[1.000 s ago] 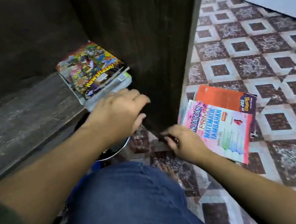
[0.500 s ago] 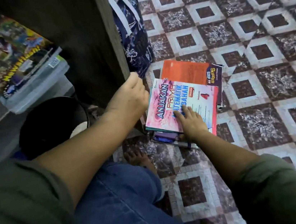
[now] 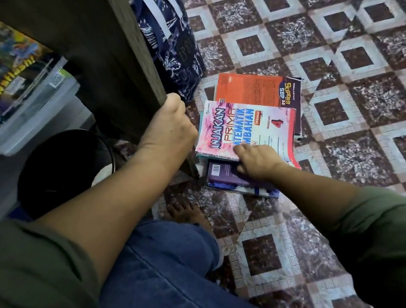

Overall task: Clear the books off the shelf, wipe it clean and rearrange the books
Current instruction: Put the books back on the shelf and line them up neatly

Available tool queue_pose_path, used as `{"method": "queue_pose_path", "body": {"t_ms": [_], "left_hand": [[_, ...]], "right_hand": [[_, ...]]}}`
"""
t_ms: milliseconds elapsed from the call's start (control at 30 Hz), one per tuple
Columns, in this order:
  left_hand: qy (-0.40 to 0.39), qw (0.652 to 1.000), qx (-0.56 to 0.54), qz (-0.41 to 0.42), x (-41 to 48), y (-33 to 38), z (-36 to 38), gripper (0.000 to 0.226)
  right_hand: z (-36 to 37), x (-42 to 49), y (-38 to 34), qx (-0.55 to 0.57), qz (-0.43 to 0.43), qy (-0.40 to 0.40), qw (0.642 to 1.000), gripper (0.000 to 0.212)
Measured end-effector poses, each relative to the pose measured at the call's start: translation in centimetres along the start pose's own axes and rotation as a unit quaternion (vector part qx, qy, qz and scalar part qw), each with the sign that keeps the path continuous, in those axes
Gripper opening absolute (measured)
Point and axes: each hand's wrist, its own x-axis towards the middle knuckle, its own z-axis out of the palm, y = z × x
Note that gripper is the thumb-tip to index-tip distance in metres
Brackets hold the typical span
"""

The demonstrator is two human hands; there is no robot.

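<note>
Roughly halfway: pile (image 3: 253, 90) on the floor, shelf (image 3: 120, 61) not empty

From my end, the right hand (image 3: 257, 163) curls its fingers over the pink book's (image 3: 244, 122) near edge atop the pile at 3 o'clock, thumb hidden. The left hand (image 3: 171, 124) wraps the shelf side. Comics (image 3: 6, 76) sit on the shelf at 10. Can't tell if it's wiped.

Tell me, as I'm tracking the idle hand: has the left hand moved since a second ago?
Yes. The left hand went rightward, away from the comic stack, and now grips the front edge of the shelf's side panel.
</note>
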Motion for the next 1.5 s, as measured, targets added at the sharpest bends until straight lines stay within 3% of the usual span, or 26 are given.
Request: {"method": "queue_pose_path", "body": {"t_ms": [133, 267, 333, 433, 600, 833, 933, 1200, 1333, 1400, 1500], "left_hand": [[0.008, 1.000, 0.005, 0.003, 0.0, 0.1, 0.4, 0.025], [0.015, 1.000, 0.011, -0.008, -0.1, 0.1, 0.3, 0.021], [0.016, 1.000, 0.011, -0.007, 0.0, 0.2, 0.4, 0.022], [0.018, 1.000, 0.003, -0.003, 0.1, 0.3, 0.6, 0.023], [0.013, 1.000, 0.000, -0.003, 0.1, 0.3, 0.4, 0.024], [0.026, 1.000, -0.015, 0.007, 0.0, 0.2, 0.0, 0.029], [0.042, 0.999, -0.015, 0.018, -0.1, 0.1, 0.0, 0.045], [0.015, 1.000, 0.000, 0.009, -0.1, -0.1, 0.3, 0.025], [0.023, 1.000, -0.007, 0.011, -0.2, 0.0, 0.3, 0.029], [0.022, 1.000, -0.012, 0.013, -0.2, 0.0, 0.3, 0.029], [0.046, 0.998, -0.022, 0.025, -0.5, -0.1, 0.6, 0.037]], "right_hand": [[1.1, -0.2, -0.1, -0.011, 0.006, -0.002, 1.000, 0.058], [3.0, -0.3, -2.1, -0.055, 0.059, -0.020, 0.997, 0.105], [3.4, -0.3, -2.8, -0.073, 0.075, -0.023, 0.994, 0.115], [3.6, -0.1, -3.4, -0.084, 0.085, 0.007, 0.993, 0.087], [2.7, -0.1, -1.8, -0.060, 0.045, 0.010, 0.997, 0.108], [1.3, 0.4, -1.6, -0.049, 0.035, 0.007, 0.998, 0.050], [-3.0, -0.3, -0.2, 0.021, 0.027, -0.007, 0.999, 0.033], [-16.8, -4.7, 4.9, 0.078, 0.060, 0.125, 0.987, 0.035], [-14.7, -5.0, 3.7, 0.091, 0.091, 0.078, 0.989, 0.038], [-12.6, -5.0, 2.8, 0.183, 0.111, 0.055, 0.975, 0.038], [-11.6, -5.2, 1.5, 0.203, 0.100, 0.070, 0.971, 0.029]]}}
